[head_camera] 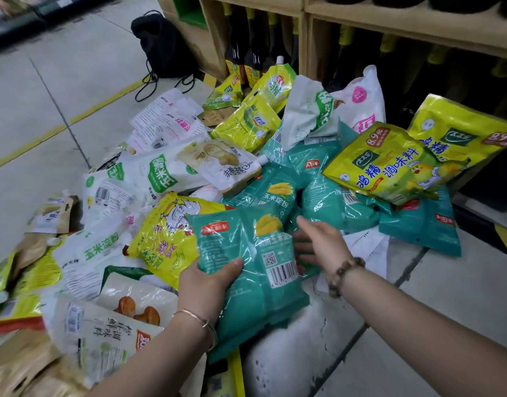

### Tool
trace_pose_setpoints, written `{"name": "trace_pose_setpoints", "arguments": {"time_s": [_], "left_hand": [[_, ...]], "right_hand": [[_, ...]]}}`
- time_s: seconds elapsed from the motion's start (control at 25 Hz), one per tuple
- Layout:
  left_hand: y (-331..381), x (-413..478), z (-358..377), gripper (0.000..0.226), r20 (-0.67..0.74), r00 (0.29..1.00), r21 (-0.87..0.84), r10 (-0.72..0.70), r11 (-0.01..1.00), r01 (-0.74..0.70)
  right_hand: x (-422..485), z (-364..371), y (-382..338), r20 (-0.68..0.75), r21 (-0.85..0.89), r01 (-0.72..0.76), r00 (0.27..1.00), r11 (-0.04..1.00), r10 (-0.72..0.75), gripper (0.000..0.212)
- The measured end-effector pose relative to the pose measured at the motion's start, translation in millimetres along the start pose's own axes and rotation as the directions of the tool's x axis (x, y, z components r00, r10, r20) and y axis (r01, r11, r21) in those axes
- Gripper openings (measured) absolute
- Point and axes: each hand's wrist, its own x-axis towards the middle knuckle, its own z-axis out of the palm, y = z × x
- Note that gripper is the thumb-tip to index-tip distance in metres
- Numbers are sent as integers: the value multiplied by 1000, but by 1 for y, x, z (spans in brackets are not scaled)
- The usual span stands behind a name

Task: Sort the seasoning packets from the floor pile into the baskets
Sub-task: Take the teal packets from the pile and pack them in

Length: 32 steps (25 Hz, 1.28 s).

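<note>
Teal packet stack (246, 267) is in the left grip (209, 282): thumb curled over the front near the lower left corner, fingers hidden underneath. The stack is held at the near edge of the floor pile (189, 181). It is more than one packet, exact count unclear. Right grip (321, 242) is loose, fingers fairly straight, tips at the stack's right edge and partly hidden behind it; it has hold of nothing visible. Silver bangle (200, 319) on the left wrist, bead bracelet (346, 273) on the right.

More teal packets (326, 202) lie just beyond the right grip, on the pile's right side. Two big yellow packets (389, 164) rest on them toward the far right. Yellow chicken-print packet (163, 239) sits just left of the held stack, partly under it. White pouches (149, 179) cover much of the pile's left half.

The pile lies on grey floor (46, 96), up against a wooden shelf (389, 27) holding dark bottles (246, 53). Black drawstring bag (166, 44) sits at the pile's far edge, by the shelf corner.
</note>
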Motion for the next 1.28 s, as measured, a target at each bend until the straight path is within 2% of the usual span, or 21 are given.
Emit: {"name": "trace_pose_setpoints", "arguments": {"time_s": [0.08, 0.16, 0.24, 0.32, 0.4, 0.52, 0.64, 0.72, 0.8, 0.88, 0.96, 1.04, 1.28], "left_hand": [[2, 4, -8, 14, -25, 998, 40, 56, 998, -55], [1, 8, -13, 13, -43, 995, 58, 94, 994, -92], [-1, 12, -18, 13, -74, 991, 55, 116, 992, -112], [-2, 19, -22, 14, -103, 983, 84, 152, 986, -144], [-3, 25, -25, 14, -116, 978, 114, 173, 981, -160], [-8, 28, -28, 17, -119, 977, 99, 178, 981, -167], [-14, 31, -31, 24, -97, 978, 106, 184, 979, -174], [-19, 26, -32, 18, -101, 985, 163, 138, 979, -120], [-20, 13, -33, 16, -105, 993, 203, 60, 979, -38], [-12, -5, -34, 13, -84, 996, 231, -17, 972, 36], [4, -24, -37, 10, -38, 995, 245, -89, 965, 96], [33, -46, -36, 11, 16, 988, 272, -152, 952, 142], [142, -125, -28, 25, 218, 936, 355, -275, 916, 186]], "right_hand": [[28, 13, -11, -90, -17, -81, 993, 997, 79, 28], [47, 31, -21, -40, -13, -202, 979, 979, 202, 49], [59, 51, -27, -12, -76, -262, 965, 962, 262, 72], [63, 64, -26, -92, -131, -271, 961, 954, 260, 84], [67, 66, -20, -190, -81, -214, 962, 974, 195, 87], [63, 55, -4, -258, -10, -120, 960, 993, 113, 79], [56, 39, 6, -355, -9, -51, 934, 999, 45, 34], [41, 27, 7, -393, -145, -35, 919, 989, -25, 37], [21, 13, 5, -408, -244, -14, 909, 970, -89, 30], [-9, -1, -6, -388, -218, 50, 912, 975, -134, 19], [-43, -17, -21, -375, -177, 88, 915, 980, -149, 17], [-85, -34, -41, -373, -171, 58, 920, 984, -119, 10], [-229, -81, -113, -420, -187, -39, 907, 982, -44, 17]]}}
